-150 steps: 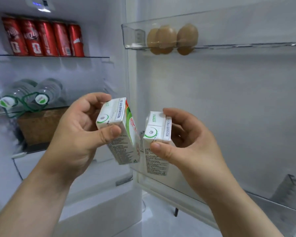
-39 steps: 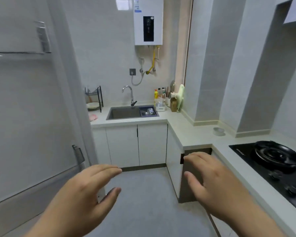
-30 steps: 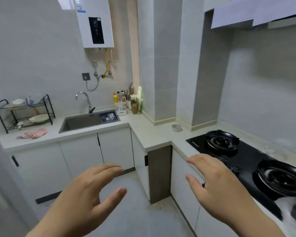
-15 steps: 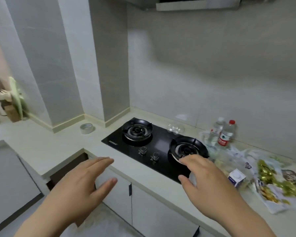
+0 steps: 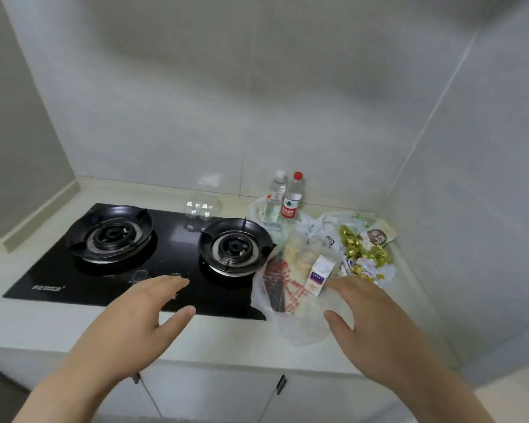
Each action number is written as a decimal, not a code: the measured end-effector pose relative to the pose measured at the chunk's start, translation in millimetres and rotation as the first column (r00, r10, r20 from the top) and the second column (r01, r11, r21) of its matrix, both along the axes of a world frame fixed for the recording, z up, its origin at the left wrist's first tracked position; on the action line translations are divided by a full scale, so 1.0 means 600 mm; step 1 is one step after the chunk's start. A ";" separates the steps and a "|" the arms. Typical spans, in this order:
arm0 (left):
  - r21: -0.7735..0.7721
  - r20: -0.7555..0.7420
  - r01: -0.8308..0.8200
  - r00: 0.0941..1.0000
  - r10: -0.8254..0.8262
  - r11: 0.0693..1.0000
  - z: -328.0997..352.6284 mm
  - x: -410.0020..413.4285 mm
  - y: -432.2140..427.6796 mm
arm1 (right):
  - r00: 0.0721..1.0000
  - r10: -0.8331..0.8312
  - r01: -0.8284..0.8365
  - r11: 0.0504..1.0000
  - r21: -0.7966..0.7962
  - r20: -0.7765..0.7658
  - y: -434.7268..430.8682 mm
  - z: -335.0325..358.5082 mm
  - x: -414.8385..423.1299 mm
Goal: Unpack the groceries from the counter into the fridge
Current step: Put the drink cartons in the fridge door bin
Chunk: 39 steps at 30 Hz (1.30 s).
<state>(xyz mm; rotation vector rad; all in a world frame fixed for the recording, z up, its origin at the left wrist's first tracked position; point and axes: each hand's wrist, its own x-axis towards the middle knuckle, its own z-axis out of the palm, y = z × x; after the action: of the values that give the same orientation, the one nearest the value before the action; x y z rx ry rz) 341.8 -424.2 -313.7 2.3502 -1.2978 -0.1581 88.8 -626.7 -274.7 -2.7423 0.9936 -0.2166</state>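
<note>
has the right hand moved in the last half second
Yes: the right hand has shifted right, off the right burner and over to the small carton.

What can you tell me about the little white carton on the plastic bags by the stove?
The little white carton is a small rectangular box, seemingly cardboard, with a purple and red label on the face toward the camera. It looks closed and lies tilted on crumpled clear plastic bags, right of the right burner. The open right hand hovers close beside it; whether they touch cannot be told.
</note>
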 end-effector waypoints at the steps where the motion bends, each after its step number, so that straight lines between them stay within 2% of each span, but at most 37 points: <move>1: 0.000 -0.009 0.028 1.000 -0.028 1.000 -0.008 0.000 -0.021 | 0.999 -0.034 0.034 0.999 0.005 -0.017 -0.009 -0.005 -0.009; 8: 0.035 -0.071 0.152 0.986 -0.149 0.988 -0.053 -0.019 -0.146 | 0.990 -0.129 0.133 0.989 0.063 -0.058 -0.092 -0.041 -0.040; 15: 0.075 -0.133 0.095 0.988 -0.085 0.993 -0.079 -0.003 -0.254 | 0.996 -0.089 0.086 0.988 0.130 0.015 -0.236 -0.094 -0.027; 19: 0.121 -0.146 0.093 0.986 -0.075 0.988 -0.106 -0.005 -0.311 | 0.998 -0.060 0.058 0.982 0.181 0.008 -0.306 -0.123 -0.012; 23: 0.136 -0.335 0.110 0.940 -0.059 0.985 -0.169 -0.017 -0.379 | 1.000 0.015 -0.010 0.972 0.235 -0.022 -0.374 -0.165 0.014; 26: 0.118 -0.457 0.049 0.889 0.010 0.992 -0.232 -0.036 -0.422 | 0.998 0.056 -0.044 0.961 0.274 -0.036 -0.406 -0.204 0.036; 28: 0.143 -0.409 0.061 0.912 0.003 0.988 -0.275 -0.046 -0.449 | 0.997 0.060 -0.040 0.949 0.312 -0.054 -0.420 -0.230 0.051; 32: 0.286 -0.166 0.059 0.986 -0.011 0.956 -0.367 -0.048 -0.474 | 0.995 0.070 -0.046 0.948 0.314 -0.067 -0.433 -0.271 0.087; 37: 0.418 -0.029 0.036 0.999 -0.026 0.908 -0.445 -0.047 -0.451 | 0.994 -0.015 0.039 0.972 0.233 -0.104 -0.437 -0.309 0.119; 39: 0.403 0.034 0.025 0.999 -0.042 0.915 -0.463 -0.043 -0.446 | 0.994 -0.035 0.057 0.976 0.210 -0.107 -0.441 -0.322 0.122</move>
<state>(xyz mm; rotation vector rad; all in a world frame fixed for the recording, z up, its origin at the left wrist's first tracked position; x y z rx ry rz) 315.9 -691.6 -591.5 2.6840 -1.4383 -0.4272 161.8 -891.5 -468.1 -2.5590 1.0420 0.0237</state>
